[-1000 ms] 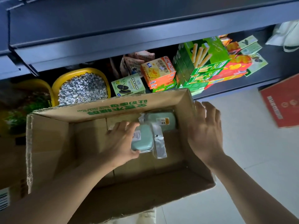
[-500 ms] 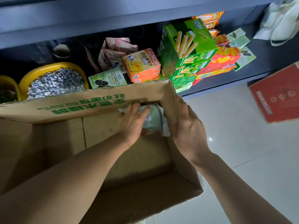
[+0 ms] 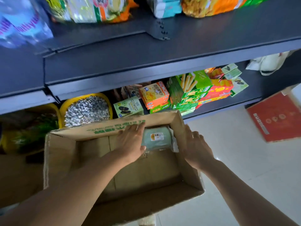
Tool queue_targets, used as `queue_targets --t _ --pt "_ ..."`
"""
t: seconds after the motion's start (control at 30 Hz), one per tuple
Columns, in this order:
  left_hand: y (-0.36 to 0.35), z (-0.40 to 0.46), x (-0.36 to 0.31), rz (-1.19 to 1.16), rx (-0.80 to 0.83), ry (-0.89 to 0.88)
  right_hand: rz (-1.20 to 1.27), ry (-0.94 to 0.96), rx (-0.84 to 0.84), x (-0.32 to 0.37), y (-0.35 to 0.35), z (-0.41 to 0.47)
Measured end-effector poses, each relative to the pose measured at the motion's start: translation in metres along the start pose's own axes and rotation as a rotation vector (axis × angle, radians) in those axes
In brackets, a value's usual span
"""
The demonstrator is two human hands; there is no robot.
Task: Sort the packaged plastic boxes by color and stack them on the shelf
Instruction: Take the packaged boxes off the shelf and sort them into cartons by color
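cardboard carton [image 3: 61, 160] holding green packaged box [image 3: 157, 138], left hand [image 3: 132, 144] touching it

The light green biscuit box [image 3: 128, 108] on the lower shelf reads "COOKICO". The orange box [image 3: 154, 95] beside it shows "MORE" on its edge and "CRISPY".
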State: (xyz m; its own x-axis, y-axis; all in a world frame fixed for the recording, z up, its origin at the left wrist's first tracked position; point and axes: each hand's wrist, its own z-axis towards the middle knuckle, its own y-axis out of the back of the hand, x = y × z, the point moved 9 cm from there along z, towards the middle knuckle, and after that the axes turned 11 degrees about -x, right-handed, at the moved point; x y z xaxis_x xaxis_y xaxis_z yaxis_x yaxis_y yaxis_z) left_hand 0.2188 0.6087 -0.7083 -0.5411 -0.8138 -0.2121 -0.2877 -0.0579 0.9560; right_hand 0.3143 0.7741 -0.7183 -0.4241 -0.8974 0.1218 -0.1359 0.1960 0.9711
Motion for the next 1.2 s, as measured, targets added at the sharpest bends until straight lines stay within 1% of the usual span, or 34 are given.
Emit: queue_targets --t 0.07,0.1,0.27,0.4,0.47,0.6,0.7,0.83,0.93,1.07,1.2 --pt "0.047 -0.01 0.011 -0.031 -0.026 0.046 -0.005 -0.043 0.022 0.014 0.034 -0.009" --pt "0.071 -0.016 0.016 -0.049 -0.036 0.057 -0.004 -0.029 0.002 0.025 0.054 -0.012" --pt "0.196 -0.062 0.04 -0.07 -0.039 0.054 0.007 0.116 -0.07 0.108 0.176 -0.038" --pt "0.307 -0.104 0.059 -0.066 -0.098 0.043 0.019 0.254 -0.206 0.183 0.289 -0.066" --pt "0.355 -0.124 0.069 -0.083 -0.126 0.062 -0.006 0.304 -0.23 0.213 0.333 -0.077" --pt "0.457 -0.167 0.086 -0.049 -0.293 0.082 -0.005 0.385 -0.332 0.27 0.426 -0.106" --pt "0.52 -0.198 0.099 -0.025 -0.414 0.086 0.0 0.43 -0.433 0.303 0.483 -0.118" --pt "0.584 -0.233 0.119 0.006 -0.524 0.111 0.013 0.498 -0.546 0.344 0.542 -0.131" --pt "0.619 -0.249 0.134 0.034 -0.58 0.137 0.063 0.522 -0.563 0.365 0.573 -0.133" --pt "0.655 -0.256 0.15 0.08 -0.628 0.165 0.104 0.569 -0.588 0.382 0.606 -0.125" --pt "0.689 -0.247 0.16 0.085 -0.703 0.183 0.104 0.595 -0.655 0.385 0.642 -0.097"
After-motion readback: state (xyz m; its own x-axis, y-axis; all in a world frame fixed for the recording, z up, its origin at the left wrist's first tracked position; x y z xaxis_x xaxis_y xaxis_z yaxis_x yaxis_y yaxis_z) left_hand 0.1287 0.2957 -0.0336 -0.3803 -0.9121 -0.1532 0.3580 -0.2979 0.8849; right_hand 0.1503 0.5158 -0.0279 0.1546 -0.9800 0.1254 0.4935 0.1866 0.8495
